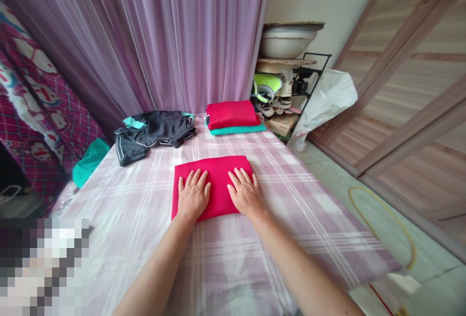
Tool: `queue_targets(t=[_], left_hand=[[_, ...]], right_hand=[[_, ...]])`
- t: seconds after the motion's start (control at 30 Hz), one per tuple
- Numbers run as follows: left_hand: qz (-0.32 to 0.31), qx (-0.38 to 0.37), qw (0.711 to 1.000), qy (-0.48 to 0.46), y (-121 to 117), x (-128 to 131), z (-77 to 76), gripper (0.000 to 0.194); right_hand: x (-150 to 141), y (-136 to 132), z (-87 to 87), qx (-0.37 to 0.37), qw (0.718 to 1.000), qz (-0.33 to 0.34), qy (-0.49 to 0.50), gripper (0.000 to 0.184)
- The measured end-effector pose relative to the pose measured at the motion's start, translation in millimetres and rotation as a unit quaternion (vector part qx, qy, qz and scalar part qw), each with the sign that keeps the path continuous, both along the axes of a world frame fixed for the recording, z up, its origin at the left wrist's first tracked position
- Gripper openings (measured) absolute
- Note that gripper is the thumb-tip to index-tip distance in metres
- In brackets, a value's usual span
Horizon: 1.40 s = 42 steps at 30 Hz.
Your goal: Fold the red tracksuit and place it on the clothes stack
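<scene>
- Pressing palm-down on a folded red cloth, the left grip and the right grip sit side by side, both wide and flat with fingers spread, pinching nothing.
- The folded red cloth lies directly beneath both grips, its near edge at the heels of the hands. Its long axis seems to run sideways, from left grip to right grip.
- Neither grip is nearer: each covers one half, with a strip of red showing between them.
- A pink-and-white plaid sheet spreads under the cloth and around both grips.
- Ahead of the right grip, a red folded garment sits on a teal folded garment.
- Ahead of the left grip lies a rumpled black garment with teal trim.
- Farther left of the left grip, a teal cloth droops over the sheet's edge.
- Well beyond the right grip, a white basin tops a shoe rack, beside a lilac curtain.
</scene>
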<state>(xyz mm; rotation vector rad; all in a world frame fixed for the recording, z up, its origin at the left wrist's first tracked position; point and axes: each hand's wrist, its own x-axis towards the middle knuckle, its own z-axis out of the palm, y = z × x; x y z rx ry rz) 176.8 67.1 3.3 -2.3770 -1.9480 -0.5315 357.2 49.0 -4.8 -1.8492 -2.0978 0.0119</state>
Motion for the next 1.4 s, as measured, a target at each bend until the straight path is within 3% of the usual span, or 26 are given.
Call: queue_targets(t=[0.2,0.33,0.43,0.53,0.67,0.87,1.0,1.1,1.27,1.4], left_hand=[[0.005,0.006,1.000,-0.002,-11,18,6.3,0.049],[-0.064,-0.014,0.998,-0.007,-22,45,9.1,0.048],[-0.076,-0.026,0.997,-0.003,-22,49,7.7,0.048],[-0.072,-0.018,0.997,0.011,-19,29,4.8,0.050],[-0.063,-0.009,0.998,0.015,-19,-19,-3.8,0.050],[0.096,-0.055,0.994,0.003,-21,-73,-18.7,0.054],[0.124,-0.060,0.990,0.001,-23,-77,-16.6,0.047],[0.143,-0.076,0.986,-0.035,-22,-76,-12.3,0.044],[0.182,-0.131,0.968,-0.112,-18,-76,-7.6,0.038],[0.210,-0.140,0.954,-0.160,-14,-72,-5.3,0.028]], right_hand=[[15,3,-8.5,0.002,1.000,-0.009,0.001,0.049],[13,2,-9.3,0.003,1.000,0.000,-0.004,0.049],[14,1,-10.7,0.012,1.000,0.002,-0.005,0.049],[15,0,-11.2,0.021,1.000,-0.003,-0.003,0.048],[16,0,-14.5,0.040,0.999,-0.006,0.003,0.047],[18,4,-28.3,0.131,0.991,0.012,0.039,0.043],[25,4,-34.4,0.162,0.985,0.005,0.059,0.041],[40,1,-37.5,0.162,0.983,-0.049,0.071,0.043],[66,-4,-42.3,0.103,0.979,-0.173,0.044,0.045],[70,-3,-44.9,0.076,0.981,-0.176,0.040,0.040]])
